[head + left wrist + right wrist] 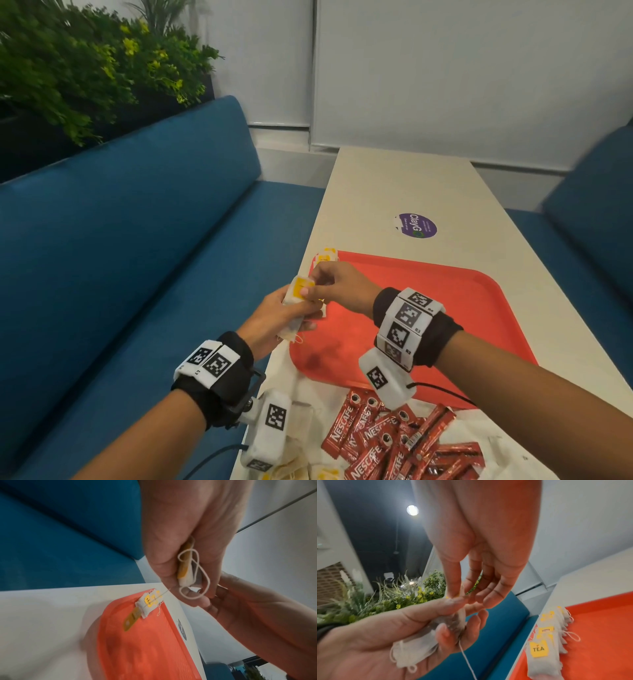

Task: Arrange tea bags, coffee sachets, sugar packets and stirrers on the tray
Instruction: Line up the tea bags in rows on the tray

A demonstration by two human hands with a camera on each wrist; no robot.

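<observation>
Two blue benches (137,246) flank a long pale surface (404,185), with green plants (78,65) behind the bench at ten o'clock. A purple round sticker (418,225) lies on the surface at twelve o'clock from the red tray (445,294), which takes up the middle of the surface with its long side reaching toward the person. At six o'clock from the tray, a heap of red coffee sachets (397,442) lies on white paper (496,448), and a few loose tea bags with yellow tags (298,474) lie at the near left edge, at about seven o'clock.

The left hand (277,317), at the tray's nine o'clock edge, is clenched round a small bundle of tea bags (298,294); from the left wrist their white strings (197,566) hang in loops below the fingers. The right hand (337,282) reaches across from three o'clock and pinches the top of one bag in that bundle between thumb and forefinger, its other fingers loosely spread, as the right wrist view shows. The two hands touch over the tray's left rim.

A row of tea bags already on the tray (551,632) lies along the left rim toward eleven o'clock, overlapping one another, yellow tags up, the nearest reading TEA.
</observation>
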